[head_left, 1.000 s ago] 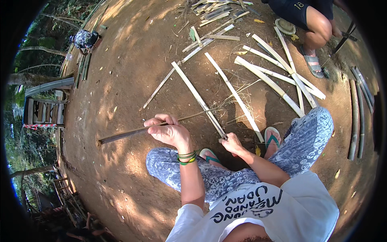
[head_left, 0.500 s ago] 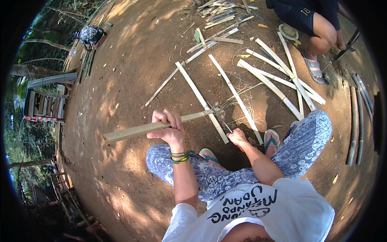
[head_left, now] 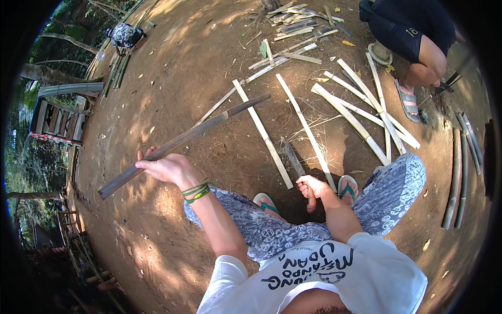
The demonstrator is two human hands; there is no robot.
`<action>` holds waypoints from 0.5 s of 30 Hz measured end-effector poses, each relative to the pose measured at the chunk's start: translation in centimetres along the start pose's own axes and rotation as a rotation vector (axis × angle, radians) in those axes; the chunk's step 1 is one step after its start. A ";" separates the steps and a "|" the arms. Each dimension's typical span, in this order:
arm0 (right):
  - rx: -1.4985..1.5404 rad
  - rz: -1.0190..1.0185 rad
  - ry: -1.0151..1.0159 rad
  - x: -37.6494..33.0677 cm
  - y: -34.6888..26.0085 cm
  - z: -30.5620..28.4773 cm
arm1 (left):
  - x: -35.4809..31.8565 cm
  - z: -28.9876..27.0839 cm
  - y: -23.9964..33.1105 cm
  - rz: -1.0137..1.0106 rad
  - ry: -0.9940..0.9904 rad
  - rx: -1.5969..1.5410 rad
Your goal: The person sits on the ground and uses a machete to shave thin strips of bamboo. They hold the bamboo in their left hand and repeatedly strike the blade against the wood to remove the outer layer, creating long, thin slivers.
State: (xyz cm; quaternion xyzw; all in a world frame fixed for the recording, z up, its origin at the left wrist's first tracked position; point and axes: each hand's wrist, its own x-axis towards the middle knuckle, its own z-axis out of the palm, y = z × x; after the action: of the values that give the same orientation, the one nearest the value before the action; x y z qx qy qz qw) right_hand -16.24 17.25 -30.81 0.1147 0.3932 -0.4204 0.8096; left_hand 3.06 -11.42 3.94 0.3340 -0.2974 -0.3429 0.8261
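Note:
My left hand (head_left: 172,170) grips a long split bamboo strip (head_left: 204,126), its dark outer side facing up. The strip slants from lower left to upper right, above the ground and over one end of a pale strip. In my right hand (head_left: 312,186), near my sandalled feet, is a machete (head_left: 294,158); its dark blade points up and away, and the handle end sticks out below the fist. The blade is apart from the held strip. Two pale bamboo strips (head_left: 264,137) lie on the dirt just beyond my hands.
Crossed pale strips (head_left: 351,118) lie to the right, and a heap of split bamboo (head_left: 295,26) at the far side. Another person (head_left: 418,47) crouches at upper right with a blade. Dark bamboo poles (head_left: 454,178) lie at far right. A second person (head_left: 125,36) bends down at far left.
My left hand has swung left and turned the bamboo strip over, from pale side to dark side. The machete has come away from the strip, its blade now showing broad side.

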 end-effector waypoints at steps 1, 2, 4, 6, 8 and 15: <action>-0.024 -0.004 0.056 0.1 0.2 -0.9 | 0.1 -0.4 -2.2 -0.081 0.094 0.077; -0.089 -0.014 0.124 0.0 0.5 0.0 | 1.1 -2.3 -4.4 -0.196 0.135 0.193; -0.058 -0.039 0.055 -0.4 0.0 0.5 | 1.1 -5.1 -8.3 -0.344 0.104 0.196; -0.033 -0.073 0.046 -1.0 -0.5 1.6 | 0.4 -7.3 -10.6 -0.406 0.173 0.220; -0.104 -0.169 0.164 -1.0 0.1 2.1 | -0.3 -8.6 -12.0 -0.430 0.230 0.216; -0.380 -0.352 0.625 1.3 2.4 -2.2 | -1.1 -8.5 -17.3 -0.575 0.369 -0.045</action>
State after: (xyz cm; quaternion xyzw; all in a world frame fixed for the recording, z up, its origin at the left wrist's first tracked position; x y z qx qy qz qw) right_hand -15.09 19.10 -33.56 0.0163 0.7047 -0.4175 0.5735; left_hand 2.19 -16.93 -14.55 0.4424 -0.0289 -0.5022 0.7425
